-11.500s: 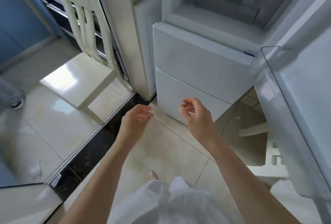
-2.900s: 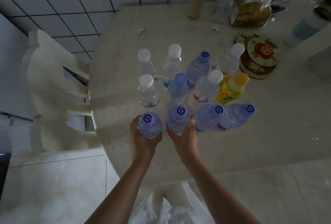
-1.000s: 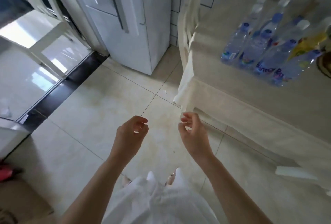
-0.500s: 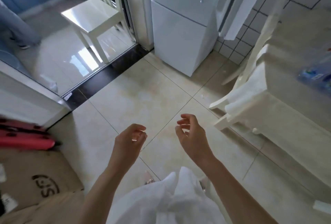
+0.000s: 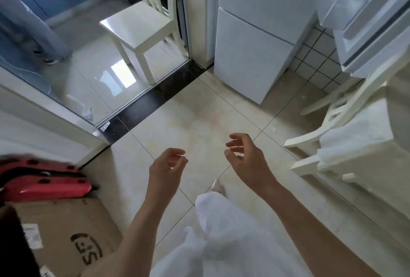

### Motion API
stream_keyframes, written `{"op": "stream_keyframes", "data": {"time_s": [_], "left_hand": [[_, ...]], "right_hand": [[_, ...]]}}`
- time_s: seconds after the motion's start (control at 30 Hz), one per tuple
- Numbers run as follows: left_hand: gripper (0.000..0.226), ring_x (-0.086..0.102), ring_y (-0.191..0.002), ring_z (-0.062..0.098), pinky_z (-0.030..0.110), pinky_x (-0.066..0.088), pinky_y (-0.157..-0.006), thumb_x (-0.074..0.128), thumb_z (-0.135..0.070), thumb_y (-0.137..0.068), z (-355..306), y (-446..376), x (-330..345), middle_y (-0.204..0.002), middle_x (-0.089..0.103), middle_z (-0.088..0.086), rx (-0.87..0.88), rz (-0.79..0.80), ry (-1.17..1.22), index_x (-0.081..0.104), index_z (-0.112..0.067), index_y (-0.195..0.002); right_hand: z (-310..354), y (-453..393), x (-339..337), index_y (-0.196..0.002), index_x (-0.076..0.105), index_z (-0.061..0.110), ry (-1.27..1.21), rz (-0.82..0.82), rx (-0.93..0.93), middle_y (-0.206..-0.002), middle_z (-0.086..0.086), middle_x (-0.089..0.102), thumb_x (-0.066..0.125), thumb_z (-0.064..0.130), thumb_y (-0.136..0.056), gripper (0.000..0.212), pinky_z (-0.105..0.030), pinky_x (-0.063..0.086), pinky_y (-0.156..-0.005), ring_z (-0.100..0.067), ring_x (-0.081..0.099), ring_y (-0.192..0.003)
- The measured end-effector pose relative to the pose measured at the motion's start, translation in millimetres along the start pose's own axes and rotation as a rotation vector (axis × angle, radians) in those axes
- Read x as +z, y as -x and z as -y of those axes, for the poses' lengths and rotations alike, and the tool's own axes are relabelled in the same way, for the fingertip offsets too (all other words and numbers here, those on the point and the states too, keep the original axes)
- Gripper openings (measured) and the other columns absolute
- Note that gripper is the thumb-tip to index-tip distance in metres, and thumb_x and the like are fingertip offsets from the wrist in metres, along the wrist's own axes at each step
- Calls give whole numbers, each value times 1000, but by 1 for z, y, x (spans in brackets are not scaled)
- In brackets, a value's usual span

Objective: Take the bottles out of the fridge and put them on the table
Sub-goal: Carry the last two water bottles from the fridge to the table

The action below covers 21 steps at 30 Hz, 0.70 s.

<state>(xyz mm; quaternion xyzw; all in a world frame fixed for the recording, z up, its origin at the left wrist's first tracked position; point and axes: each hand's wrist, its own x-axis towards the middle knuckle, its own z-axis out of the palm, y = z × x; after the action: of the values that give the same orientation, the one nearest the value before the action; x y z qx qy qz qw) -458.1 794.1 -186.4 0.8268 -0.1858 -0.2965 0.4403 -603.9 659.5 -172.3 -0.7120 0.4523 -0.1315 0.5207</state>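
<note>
The white fridge (image 5: 255, 39) stands ahead at upper right, its lower drawers closed. Its open door (image 5: 372, 21) swings out at the top right, showing bare door shelves. No bottle is in view. The table's cream edge (image 5: 399, 143) shows at the far right. My left hand (image 5: 166, 168) hovers over the floor tiles, fingers loosely curled and holding nothing. My right hand (image 5: 246, 154) is beside it, fingers spread and holding nothing.
A cream chair (image 5: 328, 143) with a white cloth is tucked against the table at right. A white chair (image 5: 139, 26) stands beyond the dark threshold (image 5: 155, 99). A cardboard box (image 5: 66, 239) and red items (image 5: 42, 181) lie at lower left. A person's legs (image 5: 42, 32) stand at far left.
The view has swung left from the table toward the fridge. The bottles and most of the table have left the frame. Both hands stay free in front of me.
</note>
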Motion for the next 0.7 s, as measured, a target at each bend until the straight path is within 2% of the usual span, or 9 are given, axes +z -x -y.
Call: {"op": "stream_keyframes", "data": {"time_s": [0.47,0.6,0.7], "left_hand": [[14,70,-78,16,44,58,-83,60,-9,-90,-134,-242,12,-80,72,-3,128,133,-89,66,-22,-92],[12,70,-80,16,41,57,-83,61,-9,-91,-179,-308,25,-83,72,-1,154,161,-70,67,-17,-97],[14,70,-81,13,41,58,-81,63,-13,-89,-211,-365,38,-82,73,-4,189,198,-85,67,-24,-94]], "right_hand": [[85,-236,-46,-120,51,22,-17,-136,-33,-110,7,61,58,23,-90,31,-34,51,-94,-8,59,-103],[111,-300,-70,-120,51,23,-30,-186,-37,-109,7,61,58,24,-90,31,-32,51,-94,-7,59,-103],[130,-350,-86,-121,51,20,-37,-248,-36,-110,5,62,58,23,-90,32,-28,49,-93,-9,59,-103]]}}
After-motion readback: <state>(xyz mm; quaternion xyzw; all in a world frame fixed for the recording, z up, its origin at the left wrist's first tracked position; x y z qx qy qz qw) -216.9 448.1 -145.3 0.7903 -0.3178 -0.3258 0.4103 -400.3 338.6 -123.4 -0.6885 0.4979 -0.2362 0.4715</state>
